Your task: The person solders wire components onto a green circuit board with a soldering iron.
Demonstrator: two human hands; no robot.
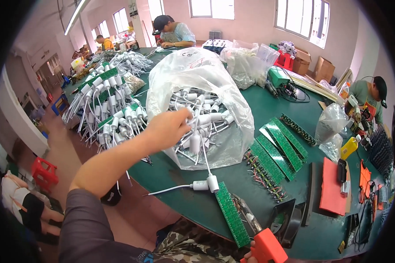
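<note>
My left hand reaches to the mouth of a clear plastic bag with its fingers curled closed among white cylinders with cables. Its fingertips are hidden, so what they grip cannot be made out. At the lower edge, my right hand, mostly out of the picture, is closed on the red handle of a soldering gun. The gun's metal tip lies beside a narrow green circuit board at the table's near edge. Two white cabled cylinders lie at the board's far end.
A heap of boards with white cabled cylinders covers the table's left side. To the right lie green circuit boards, a red sheet, a yellow bottle and black trays. Co-workers sit around the table.
</note>
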